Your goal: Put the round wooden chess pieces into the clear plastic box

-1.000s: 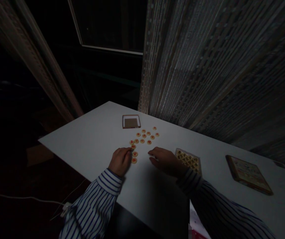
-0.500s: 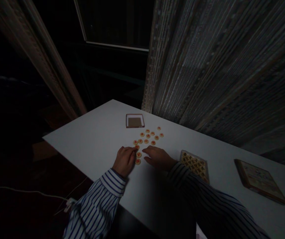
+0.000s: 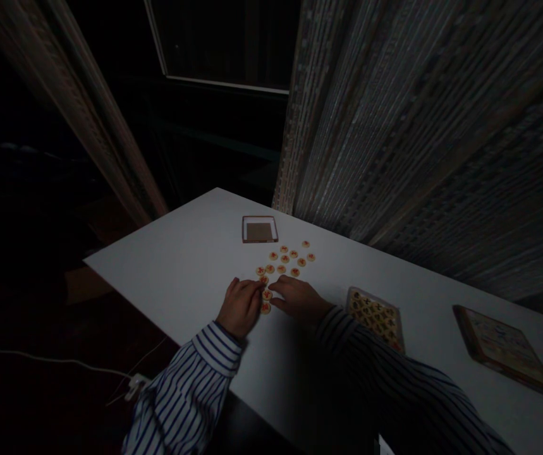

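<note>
Both my hands rest low over the white table (image 3: 157, 272), among round Chinese chess pieces with red characters. My left hand (image 3: 240, 306) has a fingertip at the edge of one piece (image 3: 263, 280); its other fingers are bent and partly hidden. Facing it from the right, my right hand (image 3: 299, 298) has thumb and forefinger apart, close beside another piece (image 3: 267, 295). A third piece (image 3: 265, 308) lies just below, between the hands. Beyond my fingertips several more red pieces (image 3: 285, 259) are spread out flat. Neither hand lifts anything.
An open shallow box (image 3: 260, 242) stands near the far edge. Right of my forearm is a clear tray of black-marked pieces (image 3: 370, 313), partly covered by my sleeve. Farther right lies a flat patterned box (image 3: 506, 347). Curtains (image 3: 347, 145) hang behind; a white cable (image 3: 62, 361) runs at left.
My right hand has moved slightly left, nearer the pieces by my left hand. My left hand stays at the same piece. The whole view has shifted a little.
</note>
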Tool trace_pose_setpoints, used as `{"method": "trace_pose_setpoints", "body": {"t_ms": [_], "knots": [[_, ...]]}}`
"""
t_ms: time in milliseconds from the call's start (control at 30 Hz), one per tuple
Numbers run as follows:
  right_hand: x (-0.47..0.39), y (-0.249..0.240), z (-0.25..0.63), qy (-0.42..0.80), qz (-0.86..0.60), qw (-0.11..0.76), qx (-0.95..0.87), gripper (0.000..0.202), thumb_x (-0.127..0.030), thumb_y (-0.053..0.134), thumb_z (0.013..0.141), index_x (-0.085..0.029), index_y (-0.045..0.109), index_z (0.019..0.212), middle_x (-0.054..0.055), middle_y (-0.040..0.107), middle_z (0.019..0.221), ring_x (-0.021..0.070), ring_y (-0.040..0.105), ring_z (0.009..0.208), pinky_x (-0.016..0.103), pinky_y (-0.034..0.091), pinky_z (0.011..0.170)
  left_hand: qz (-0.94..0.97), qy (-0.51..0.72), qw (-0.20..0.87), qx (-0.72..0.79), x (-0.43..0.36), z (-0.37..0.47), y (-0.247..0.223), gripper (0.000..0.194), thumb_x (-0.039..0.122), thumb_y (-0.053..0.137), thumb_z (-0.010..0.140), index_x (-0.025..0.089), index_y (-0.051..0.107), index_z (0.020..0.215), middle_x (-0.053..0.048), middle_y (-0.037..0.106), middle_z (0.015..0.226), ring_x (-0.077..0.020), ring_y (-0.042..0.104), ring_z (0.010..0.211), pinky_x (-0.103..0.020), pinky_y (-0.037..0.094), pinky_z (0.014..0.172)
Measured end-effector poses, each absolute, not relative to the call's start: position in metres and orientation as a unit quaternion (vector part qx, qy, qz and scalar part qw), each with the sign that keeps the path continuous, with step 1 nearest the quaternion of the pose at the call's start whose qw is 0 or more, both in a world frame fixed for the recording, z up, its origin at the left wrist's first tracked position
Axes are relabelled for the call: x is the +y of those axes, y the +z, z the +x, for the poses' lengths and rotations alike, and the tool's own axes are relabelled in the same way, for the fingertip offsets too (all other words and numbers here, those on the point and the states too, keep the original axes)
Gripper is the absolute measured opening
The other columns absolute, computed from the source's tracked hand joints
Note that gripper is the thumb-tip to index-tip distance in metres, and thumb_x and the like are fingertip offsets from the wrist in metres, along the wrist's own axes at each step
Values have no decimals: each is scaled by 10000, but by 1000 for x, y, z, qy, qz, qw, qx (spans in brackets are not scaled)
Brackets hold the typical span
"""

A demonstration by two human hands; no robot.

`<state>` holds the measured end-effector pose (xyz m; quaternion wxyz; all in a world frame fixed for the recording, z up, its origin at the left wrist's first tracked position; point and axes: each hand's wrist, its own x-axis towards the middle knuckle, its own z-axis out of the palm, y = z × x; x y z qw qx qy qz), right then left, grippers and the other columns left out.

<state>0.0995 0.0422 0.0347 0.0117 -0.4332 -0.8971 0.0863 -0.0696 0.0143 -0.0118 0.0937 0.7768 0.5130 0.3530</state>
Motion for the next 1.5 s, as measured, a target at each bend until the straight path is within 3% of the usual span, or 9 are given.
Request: {"method": "trace_pose_setpoints", "body": {"t_ms": [767,1500], "knots": [[42,36,99,43,-404,58,-912,262,-304,423,880,-160,597,1014,73,598,932,168,549,884,274,405,767,775,366,99,505,13,-71,-11,265,198,334,855,173,554,1001,-77,650,982,-186,572,960,-512,270,1015],[33,54,108,-6,-382,136,-914,276,-314,377,906,-160,592,987,81,607,927,173,543,882,303,397,795,732,440,168,492,6,-65,9,260,223,362,852,190,558,1020,-67,650,1004,-190,573,972,-474,334,1007]]}}
